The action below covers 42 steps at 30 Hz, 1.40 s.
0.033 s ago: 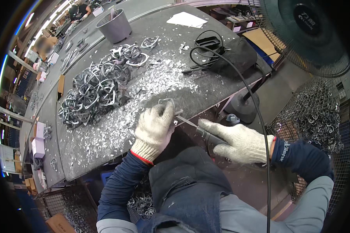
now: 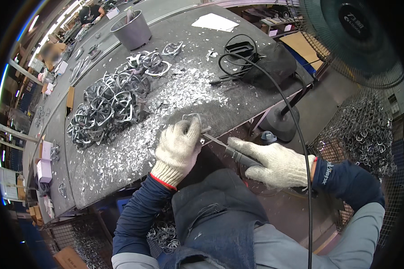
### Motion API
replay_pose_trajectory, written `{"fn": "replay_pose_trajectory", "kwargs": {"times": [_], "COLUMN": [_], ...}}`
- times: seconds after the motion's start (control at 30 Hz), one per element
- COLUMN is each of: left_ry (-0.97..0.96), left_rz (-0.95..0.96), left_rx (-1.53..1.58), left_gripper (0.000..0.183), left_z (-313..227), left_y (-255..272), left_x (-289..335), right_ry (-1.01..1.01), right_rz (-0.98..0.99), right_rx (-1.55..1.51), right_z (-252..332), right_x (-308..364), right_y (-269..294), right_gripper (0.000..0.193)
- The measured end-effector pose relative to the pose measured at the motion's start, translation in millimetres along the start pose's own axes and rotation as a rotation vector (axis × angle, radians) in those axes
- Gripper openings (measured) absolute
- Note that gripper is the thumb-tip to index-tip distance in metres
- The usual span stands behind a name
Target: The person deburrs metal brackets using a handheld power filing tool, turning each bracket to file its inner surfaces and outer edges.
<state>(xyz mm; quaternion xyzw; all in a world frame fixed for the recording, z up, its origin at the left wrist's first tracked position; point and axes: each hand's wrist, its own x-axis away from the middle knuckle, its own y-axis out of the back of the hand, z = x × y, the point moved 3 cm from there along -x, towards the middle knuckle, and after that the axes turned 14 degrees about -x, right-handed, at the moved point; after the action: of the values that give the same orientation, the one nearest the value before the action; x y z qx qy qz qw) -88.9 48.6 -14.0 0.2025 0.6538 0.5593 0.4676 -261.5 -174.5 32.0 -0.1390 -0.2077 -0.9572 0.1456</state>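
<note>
Hand tool: a slim rod-like tool with a dark handle and a thin pale metal shaft; its long axis runs from lower right to upper left, tip pointing at the workpiece at the bench's near edge.
Workpiece: a small curved metal ring part, grey and shiny, lying at the near edge of the workbench; most of it is covered by the glove, so its full outline cannot be made out.
Left hand: left hand in a cream knitted glove with a red cuff, fingers curled and pressed down on the ring part, pinning it to the bench.
Right hand: right hand in a matching glove, fingers wrapped around the tool's handle; the handle's rear end is hidden in the fist.
Bench surface: dark, matte, strewn with pale metal shavings.
Stock: a tangled heap of dark looped metal parts, left of the hands and well apart from them.
Bucket: grey round bucket at the far end.
Cable: black cable curving from a dark bag down past the right wrist, cut off at the lower edge.
Wire basket: mesh basket of similar parts at right, details blurred.
</note>
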Motion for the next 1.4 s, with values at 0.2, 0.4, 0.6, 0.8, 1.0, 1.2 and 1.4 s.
{"fn": "replay_pose_trajectory", "kwargs": {"times": [0.2,0.4,0.6,0.8,1.0,1.2,1.4], "left_ry": [0.010,-0.056,0.022,0.071,0.088,0.062,0.096], "left_rz": [-0.005,-0.006,0.181,0.273,0.281,0.215,0.196], "left_rx": [0.029,0.048,0.094,0.154,0.198,0.203,0.257], "left_gripper": [0.081,0.073,0.066,0.061,0.062,0.064,0.062], "left_z": [10,0,8,9,12,19,23], "left_y": [-7,8,10,12,9,1,-2], "left_x": [2,-13,-23,-26,-24,-18,-15], "right_ry": [-0.392,-0.093,0.025,0.269,0.118,-0.101,-0.021], "right_rz": [0.116,0.035,-0.189,-0.360,-0.306,-0.162,-0.095], "right_rx": [-0.682,-0.169,0.661,0.859,0.780,0.425,0.103], "right_z": [7,-34,-6,8,-6,0,-27], "right_x": [4,-2,-5,-9,-7,-10,-4], "right_y": [-1,11,26,16,21,10,2], "right_gripper": [0.095,0.094,0.073,0.066,0.070,0.083,0.078]}}
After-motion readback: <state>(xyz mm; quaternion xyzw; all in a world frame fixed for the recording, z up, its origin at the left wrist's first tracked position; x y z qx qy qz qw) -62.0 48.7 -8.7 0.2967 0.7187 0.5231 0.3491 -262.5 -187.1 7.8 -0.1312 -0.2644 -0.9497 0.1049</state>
